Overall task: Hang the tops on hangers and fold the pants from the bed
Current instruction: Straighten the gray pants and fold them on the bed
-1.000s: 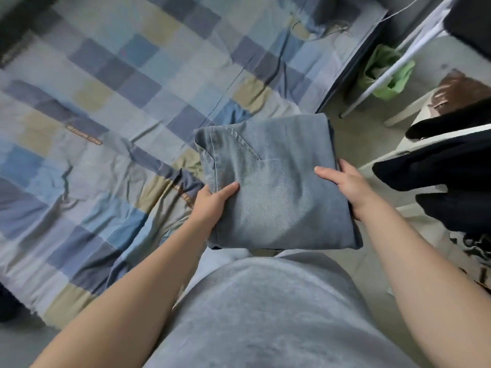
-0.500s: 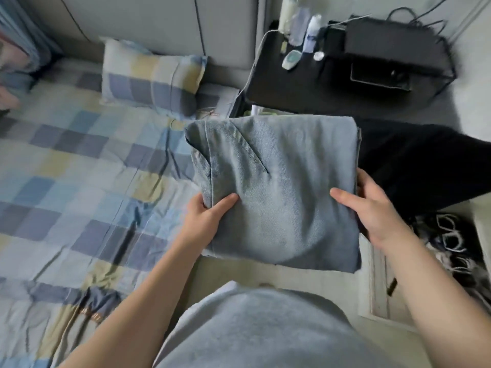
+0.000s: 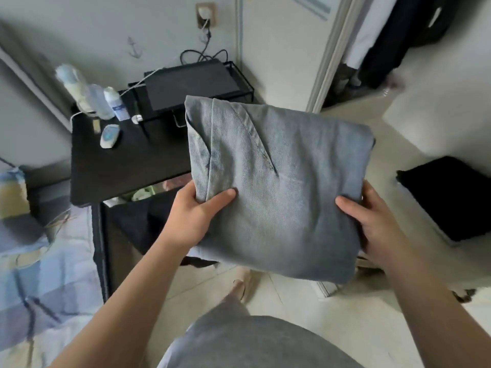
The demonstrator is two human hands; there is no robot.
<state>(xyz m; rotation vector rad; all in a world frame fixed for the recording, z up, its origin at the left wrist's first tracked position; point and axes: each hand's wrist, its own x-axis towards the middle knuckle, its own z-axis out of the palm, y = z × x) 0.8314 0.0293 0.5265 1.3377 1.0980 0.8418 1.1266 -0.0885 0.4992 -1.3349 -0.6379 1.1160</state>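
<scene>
Both hands clamp the folded jeans [image 3: 279, 187] from opposite sides. The left hand [image 3: 194, 211] has its thumb on top and its fingers tucked under the left edge. The right hand [image 3: 372, 224] grips the right edge the same way. The bundle is held in the air, just right of the black table [image 3: 127, 166], with its far-left corner overlapping the table's right edge in this view. Floor lies beneath it.

The folding looks finished, so the step in hand is probably carrying the jeans to where they will be stored. To do it well, keep the bundle level and the thumbs pressed down so the layers do not slide apart. Then lower it flat and draw the fingers out sideways rather than dropping it.

The bundle is close to square, so no long axis stands out. If anything, it runs away from the person and leans slightly right. The pocket seam and bunched waist end point to the far left, toward the table. A smooth folded edge faces right.

The bed [image 3: 39, 274] lies left of the table. A black folded pile [image 3: 449, 197] sits well to the table's right, past the jeans, and may be the place for them. Bottles [image 3: 90, 94] stand at the table's far left corner, beside a black box [image 3: 191, 86].
</scene>
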